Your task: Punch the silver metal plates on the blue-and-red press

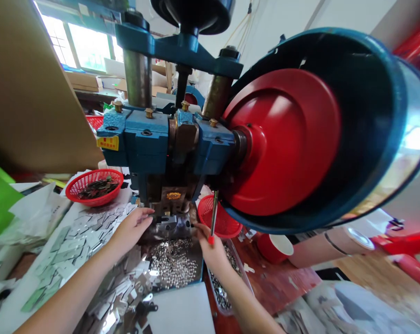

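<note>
Hands at the press (145,153). Your left grip (134,229) lies at the left edge of the die (171,226), fingertips turned inward; your right grip (210,250) lies at its right edge, fingers at the die's side. The view does not show whether either is closed on a piece; you cannot tell from here. The die sits beneath the ram (168,197), just beyond a heap of beads (175,266); flat plates (76,246) spread to the left and near left.

Principal hazard: crushing. With both sets of fingertips beside the die, a stroke of the ram could catch you if either hand slides inward.

Second hazard: the lever (214,213) hangs in front of your right hand, its red end overlapping it; whether they touch is unclear. A careless lift could knock knuckles against it.

Third hazard: misfeed. The beads lie close to the die, so a stray one could lodge there and spoil a seating or mark the tool. The plates overlap loosely; drawing one out could drag others along, and their thin edges may nick your fingers.
</note>
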{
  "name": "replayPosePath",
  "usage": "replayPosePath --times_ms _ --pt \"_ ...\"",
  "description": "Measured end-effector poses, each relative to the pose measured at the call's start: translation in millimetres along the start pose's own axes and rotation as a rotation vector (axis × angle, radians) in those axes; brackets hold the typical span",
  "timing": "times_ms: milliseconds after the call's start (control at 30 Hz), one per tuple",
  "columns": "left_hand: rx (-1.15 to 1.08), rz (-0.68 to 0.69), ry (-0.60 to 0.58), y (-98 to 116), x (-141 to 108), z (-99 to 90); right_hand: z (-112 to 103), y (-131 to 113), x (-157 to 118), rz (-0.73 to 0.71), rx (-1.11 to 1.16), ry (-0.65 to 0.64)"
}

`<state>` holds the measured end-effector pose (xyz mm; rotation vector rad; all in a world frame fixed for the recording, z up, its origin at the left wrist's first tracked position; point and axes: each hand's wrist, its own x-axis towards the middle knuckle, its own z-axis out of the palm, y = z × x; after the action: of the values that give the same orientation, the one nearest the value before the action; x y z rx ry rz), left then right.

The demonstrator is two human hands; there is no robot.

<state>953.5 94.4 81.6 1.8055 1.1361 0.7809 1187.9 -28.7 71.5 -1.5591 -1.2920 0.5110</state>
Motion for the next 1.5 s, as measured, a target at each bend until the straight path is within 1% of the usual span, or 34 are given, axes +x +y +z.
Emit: replayPosePath --times_ms 67,133,233,300,367,533,600,667,733,833,900,967,1067,1133,1200,1267,1300,1367,1433,1500 --pt "0.009 -0.021 -0.008 0.3 -12.0 -8.7 -15.7 0.1 -12.5 0.145 0.138 0.011" --pt "0.042 -0.037 -0.011 2.3 -23.4 -15.6 -29.1 -6.2 -22.1 0.220 0.260 0.011" --pt "0.128 -0.077 0.013 5.3 -38.5 -24.0 -41.1 -20.3 -28.6 0.228 0.359 -0.016" --pt "0.188 -0.094 0.037 4.5 -47.6 -30.0 -43.9 -28.5 -28.3 0.214 0.333 -0.032" --pt "0.250 -0.081 0.050 0.6 -56.2 -37.2 -44.3 -34.1 -26.3 0.210 0.280 -0.040" --pt "0.385 -0.047 0.102 -16.6 -75.6 -56.4 -40.7 -34.8 -24.1 0.142 0.153 -0.011" --pt "0.416 -0.048 0.122 -23.0 -81.8 -62.2 -36.3 -29.2 -24.5 0.101 0.088 0.008" --pt "0.440 -0.050 0.134 -28.0 -86.9 -66.3 -29.3 -19.9 -25.0 0.073 0.044 0.053" --pt "0.459 -0.050 0.145 -31.6 -90.9 -69.1 -21.2 -8.3 -25.8 0.071 0.077 0.108" --pt "0.478 -0.049 0.149 -34.4 -95.0 -72.7 -10.5 7.8 -25.7 0.140 0.255 0.144" --pt "0.487 -0.047 0.148 -34.5 -96.3 -75.1 -3.6 13.3 -20.7 0.187 0.298 0.120" --pt "0.499 -0.047 0.144 -32.7 -96.5 -76.6 6.1 12.3 -8.8 0.180 0.224 0.074" --pt "0.524 -0.027 0.116 -25.5 -95.9 -73.7 27.4 0.5 18.6 0.065 0.012 -0.002" --pt "0.545 0.009 0.059 -18.0 -95.2 -66.7 42.9 -9.4 36.4 0.018 -0.164 -0.065" --pt "0.573 0.059 -0.038 -9.9 -93.9 -56.3 54.2 -15.9 48.7 0.051 -0.219 -0.108" --pt "0.607 0.119 -0.140 -3.2 -91.7 -44.1 56.9 -16.7 54.5 0.123 -0.137 -0.080" --pt "0.622 0.148 -0.184 -1.0 -90.1 -38.1 54.3 -14.8 55.2 0.154 -0.080 -0.045" --pt "0.652 0.191 -0.251 0.9 -86.1 -27.4 40.9 -8.4 52.8 0.190 0.001 0.029" --pt "0.676 0.197 -0.294 0.1 -81.0 -19.8 19.9 -1.0 45.5 0.207 0.032 0.085" --pt "0.685 0.182 -0.326 -1.9 -75.5 -15.6 -1.5 4.3 33.6 0.229 0.103 0.180"
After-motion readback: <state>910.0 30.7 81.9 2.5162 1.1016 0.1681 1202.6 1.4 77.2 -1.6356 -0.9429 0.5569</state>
